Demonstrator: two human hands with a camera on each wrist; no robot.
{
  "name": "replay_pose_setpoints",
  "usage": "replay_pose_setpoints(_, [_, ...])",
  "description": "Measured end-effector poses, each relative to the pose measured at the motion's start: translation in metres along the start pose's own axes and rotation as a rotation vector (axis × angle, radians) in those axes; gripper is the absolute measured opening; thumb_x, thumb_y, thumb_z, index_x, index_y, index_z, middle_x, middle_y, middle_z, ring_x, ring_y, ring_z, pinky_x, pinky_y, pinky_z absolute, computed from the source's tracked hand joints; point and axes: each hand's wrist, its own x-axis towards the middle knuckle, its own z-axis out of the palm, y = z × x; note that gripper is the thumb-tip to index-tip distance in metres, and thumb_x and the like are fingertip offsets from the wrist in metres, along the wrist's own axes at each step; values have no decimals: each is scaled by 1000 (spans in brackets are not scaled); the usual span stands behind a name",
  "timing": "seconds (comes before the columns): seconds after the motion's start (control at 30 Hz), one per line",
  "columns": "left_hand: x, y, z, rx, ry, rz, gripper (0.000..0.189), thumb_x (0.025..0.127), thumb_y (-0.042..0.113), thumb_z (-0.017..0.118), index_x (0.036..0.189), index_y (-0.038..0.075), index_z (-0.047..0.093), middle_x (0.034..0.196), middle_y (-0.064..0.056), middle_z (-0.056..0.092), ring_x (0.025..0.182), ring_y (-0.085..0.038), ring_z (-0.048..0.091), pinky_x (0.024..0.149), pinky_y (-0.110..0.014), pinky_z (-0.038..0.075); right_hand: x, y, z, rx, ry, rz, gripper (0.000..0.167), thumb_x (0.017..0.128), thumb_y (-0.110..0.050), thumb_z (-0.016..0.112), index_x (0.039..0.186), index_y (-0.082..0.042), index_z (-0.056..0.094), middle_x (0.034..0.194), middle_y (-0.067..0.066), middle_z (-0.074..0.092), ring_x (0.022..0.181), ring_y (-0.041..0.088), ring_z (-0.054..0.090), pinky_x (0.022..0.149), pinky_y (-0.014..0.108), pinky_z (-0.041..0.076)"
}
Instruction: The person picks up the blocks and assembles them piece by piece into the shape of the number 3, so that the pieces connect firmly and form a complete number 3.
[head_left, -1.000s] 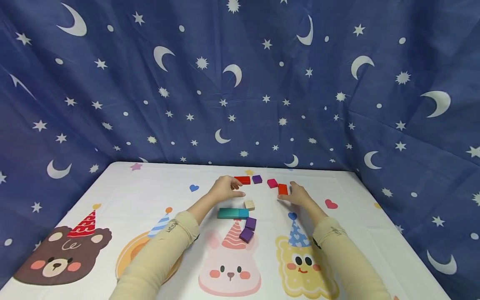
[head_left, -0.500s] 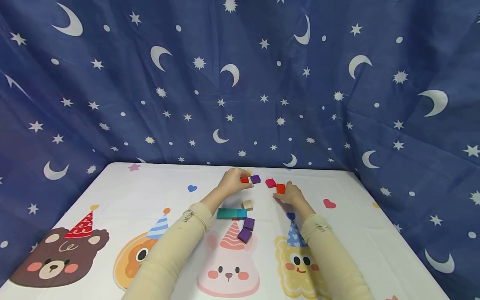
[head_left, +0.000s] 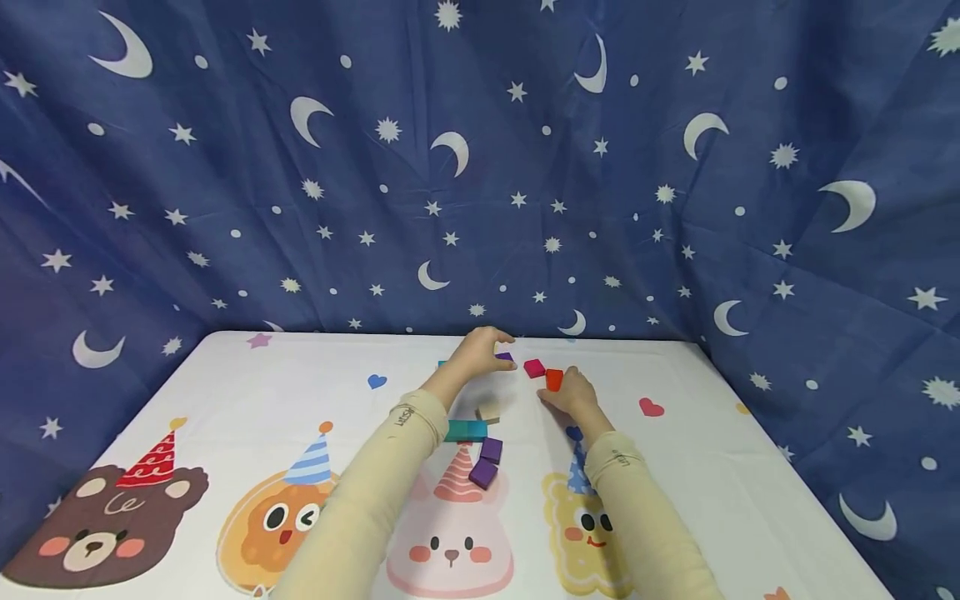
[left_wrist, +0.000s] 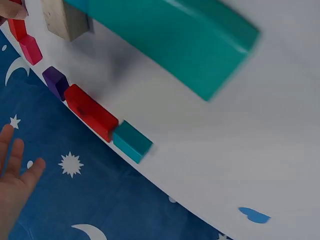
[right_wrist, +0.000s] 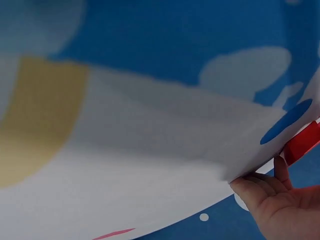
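My left hand [head_left: 480, 354] is spread, thumb and fingers apart, around the purple block [head_left: 504, 357] at the table's far side. In the left wrist view a gap shows between the left fingers [left_wrist: 17, 155] and the blocks. My right hand [head_left: 572, 392] pinches a red block [head_left: 554, 380] between thumb and fingers, next to a pink block [head_left: 534, 368]. From the right wrist view, the right fingertips meet that red block [right_wrist: 302, 142]. Beside the purple block lie a long red block [left_wrist: 91, 114] and a small teal block [left_wrist: 132, 141], forming a curved row.
Nearer me are a plain wooden block [head_left: 488, 411], a long teal block [head_left: 466, 431] and two purple blocks [head_left: 483, 473]. The white table cover [head_left: 285, 392] has printed cartoon animals. A blue star-patterned curtain [head_left: 480, 167] hangs behind the far edge.
My left hand has moved right and away from me, from beside the long red block to the purple one, uncovering the small teal block. The right hand has drawn closer around its red block.
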Motion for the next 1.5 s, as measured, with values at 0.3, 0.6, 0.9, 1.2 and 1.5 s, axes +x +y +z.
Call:
replay_pose_setpoints(0.3, [22, -3, 21, 40, -17, 10, 47, 85, 19, 70, 128, 7, 58, 131, -13, 57, 126, -30, 48, 107, -41, 38, -7, 6, 1, -15, -6, -26, 75, 84, -40, 64, 131, 14, 40, 125, 30, 54, 109, 38, 55, 97, 47, 46])
replay_pose_setpoints(0.6, [35, -1, 19, 167, -59, -61, 41, 85, 18, 70, 124, 10, 62, 127, -10, 61, 119, -24, 55, 103, -35, 43, 0, 1, -1, -151, -10, -104, 73, 85, -45, 61, 125, 14, 47, 120, 28, 57, 109, 38, 55, 98, 46, 46])
replay_pose_setpoints(0.9, [43, -1, 30, 293, -189, -188, 68, 81, 28, 74, 140, 11, 45, 143, -10, 47, 134, -30, 41, 110, -53, 31, -3, 1, -3, -110, -8, -78, 70, 86, -46, 58, 122, 13, 51, 121, 30, 57, 108, 39, 55, 97, 48, 46])
replay_pose_setpoints(1.2, [42, -2, 37, 358, -145, -191, 49, 78, 24, 78, 120, 6, 61, 119, -10, 65, 112, -27, 60, 99, -48, 44, 13, 4, 7, -155, 2, -82, 71, 84, -51, 59, 119, 11, 57, 117, 27, 61, 115, 41, 53, 98, 48, 46])
replay_pose_setpoints(1.5, [47, 0, 36, 401, -89, -166, 32, 77, 10, 75, 108, 7, 68, 107, -7, 70, 98, -23, 64, 88, -37, 52, 59, 34, 30, -72, -15, -126, 64, 80, -51, 59, 104, 9, 59, 94, 22, 61, 85, 33, 57, 76, 41, 51])
